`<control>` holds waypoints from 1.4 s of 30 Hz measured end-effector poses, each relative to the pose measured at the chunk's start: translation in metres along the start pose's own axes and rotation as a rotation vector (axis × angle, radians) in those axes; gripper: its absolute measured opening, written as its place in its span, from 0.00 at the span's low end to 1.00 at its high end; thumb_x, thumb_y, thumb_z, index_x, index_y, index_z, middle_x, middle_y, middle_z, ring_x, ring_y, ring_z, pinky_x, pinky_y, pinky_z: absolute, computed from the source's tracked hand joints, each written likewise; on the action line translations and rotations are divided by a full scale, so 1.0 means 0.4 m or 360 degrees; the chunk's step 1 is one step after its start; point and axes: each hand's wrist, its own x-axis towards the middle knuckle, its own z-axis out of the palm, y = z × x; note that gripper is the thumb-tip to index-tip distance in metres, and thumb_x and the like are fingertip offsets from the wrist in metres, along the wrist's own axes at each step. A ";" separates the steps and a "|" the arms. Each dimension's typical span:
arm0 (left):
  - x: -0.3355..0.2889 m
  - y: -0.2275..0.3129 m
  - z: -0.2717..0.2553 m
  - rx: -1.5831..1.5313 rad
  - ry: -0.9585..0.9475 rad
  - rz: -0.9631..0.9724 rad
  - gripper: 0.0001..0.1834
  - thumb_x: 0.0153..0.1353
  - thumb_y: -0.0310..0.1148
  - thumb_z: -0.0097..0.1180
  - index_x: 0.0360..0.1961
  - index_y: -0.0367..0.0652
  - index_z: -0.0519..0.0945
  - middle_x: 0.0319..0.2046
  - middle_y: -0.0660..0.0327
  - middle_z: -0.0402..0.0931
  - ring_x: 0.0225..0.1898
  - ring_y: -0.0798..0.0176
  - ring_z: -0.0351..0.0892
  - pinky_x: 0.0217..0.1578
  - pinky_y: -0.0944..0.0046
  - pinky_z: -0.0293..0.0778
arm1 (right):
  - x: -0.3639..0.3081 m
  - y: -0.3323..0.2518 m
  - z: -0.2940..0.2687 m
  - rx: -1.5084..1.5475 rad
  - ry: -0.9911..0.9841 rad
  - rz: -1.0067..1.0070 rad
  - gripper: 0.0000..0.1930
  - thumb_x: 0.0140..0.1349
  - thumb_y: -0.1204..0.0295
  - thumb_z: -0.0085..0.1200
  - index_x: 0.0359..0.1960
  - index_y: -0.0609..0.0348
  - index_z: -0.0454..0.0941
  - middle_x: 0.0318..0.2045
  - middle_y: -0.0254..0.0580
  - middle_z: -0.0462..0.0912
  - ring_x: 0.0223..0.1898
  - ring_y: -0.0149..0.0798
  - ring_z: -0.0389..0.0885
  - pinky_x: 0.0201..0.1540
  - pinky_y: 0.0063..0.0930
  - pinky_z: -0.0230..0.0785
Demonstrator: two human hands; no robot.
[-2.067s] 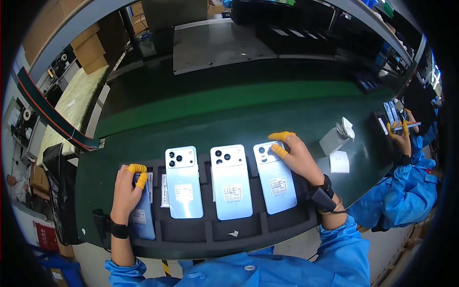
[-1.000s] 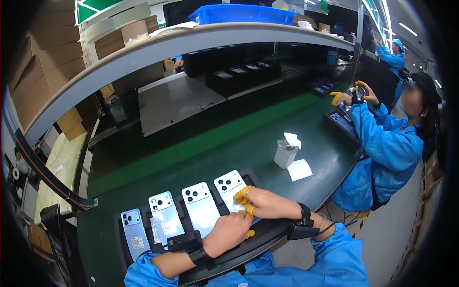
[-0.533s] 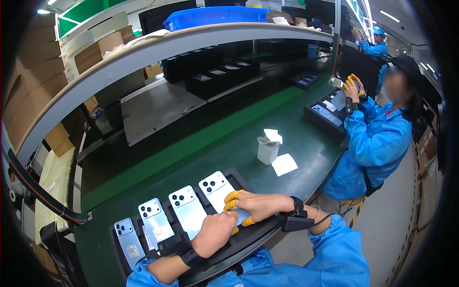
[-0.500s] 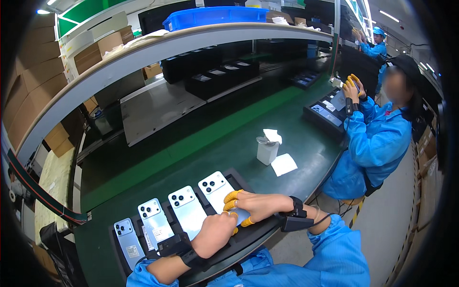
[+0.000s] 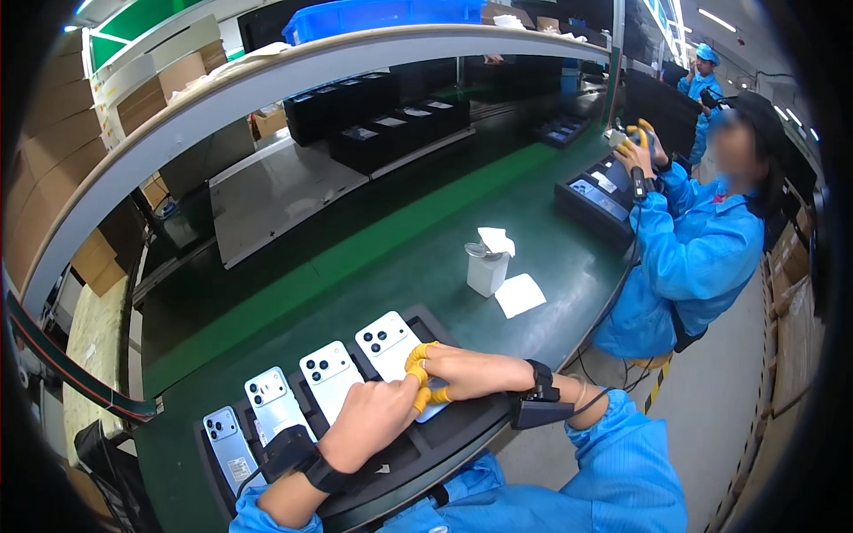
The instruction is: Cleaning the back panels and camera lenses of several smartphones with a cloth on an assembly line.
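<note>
Four pale blue smartphones lie back up, camera end away from me, in a black foam tray [image 5: 397, 487]. The rightmost phone [image 5: 382, 342] is under both my hands. My right hand [image 5: 466, 373] is closed at its right side, yellow cots on the fingertips. My left hand [image 5: 369, 419] has its cotted fingers pinched together over the phone's lower part, meeting the right fingertips; anything between them is hidden. Left of it lie the second phone [image 5: 329, 373], the third phone [image 5: 274, 400] and a leftmost phone [image 5: 229, 444] bearing a white label.
A white container [image 5: 487, 274] with a tissue on top stands beyond the tray, beside a white sheet [image 5: 521, 296]. At right, a co-worker [image 5: 689, 240] in blue handles something over another black tray [image 5: 595, 204]. A shelf [image 5: 355, 44] with a blue bin [image 5: 382, 19] spans the back.
My fingers have drawn closer together, and my left fingertips have moved slightly up the phone. The view has shifted a little. The co-worker's hands have moved slightly leftward.
</note>
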 end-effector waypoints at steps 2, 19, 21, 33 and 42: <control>-0.018 0.031 -0.016 -0.0075 -0.0159 -0.0075 0.13 0.57 0.39 0.55 0.29 0.39 0.72 0.20 0.52 0.77 0.22 0.48 0.78 0.23 0.53 0.73 | 0.003 0.005 0.005 -0.0059 0.0104 0.0056 0.14 0.49 0.79 0.56 0.40 0.67 0.76 0.45 0.50 0.75 0.49 0.50 0.71 0.53 0.36 0.63; -0.168 -0.020 -0.077 0.0252 -0.0020 -0.0255 0.09 0.48 0.32 0.59 0.29 0.39 0.77 0.23 0.54 0.76 0.29 0.53 0.78 0.32 0.57 0.73 | 0.214 -0.133 0.008 -0.0594 0.1100 -0.0664 0.07 0.45 0.78 0.58 0.28 0.63 0.75 0.26 0.47 0.75 0.31 0.49 0.75 0.32 0.36 0.72; -0.207 -0.019 -0.067 0.0334 -0.0145 -0.0370 0.10 0.47 0.33 0.60 0.28 0.39 0.75 0.23 0.54 0.75 0.30 0.54 0.78 0.31 0.57 0.73 | 0.209 -0.132 0.087 -0.0463 0.0625 -0.0599 0.06 0.46 0.79 0.53 0.28 0.66 0.74 0.29 0.49 0.74 0.33 0.49 0.75 0.32 0.37 0.71; -0.263 -0.101 -0.022 -0.0336 -0.0287 -0.0237 0.07 0.50 0.32 0.58 0.30 0.41 0.77 0.26 0.54 0.76 0.31 0.51 0.79 0.28 0.56 0.75 | 0.176 -0.126 0.099 -0.0266 -0.0176 -0.0457 0.29 0.42 0.70 0.68 0.46 0.70 0.73 0.49 0.53 0.71 0.50 0.51 0.68 0.52 0.36 0.65; -0.253 -0.121 -0.005 -0.0343 0.0243 -0.0379 0.14 0.55 0.42 0.60 0.31 0.41 0.79 0.22 0.55 0.78 0.23 0.53 0.79 0.24 0.62 0.74 | 0.190 -0.105 0.115 -0.0251 0.0013 -0.0428 0.16 0.47 0.78 0.61 0.39 0.66 0.75 0.42 0.47 0.73 0.45 0.47 0.70 0.47 0.33 0.67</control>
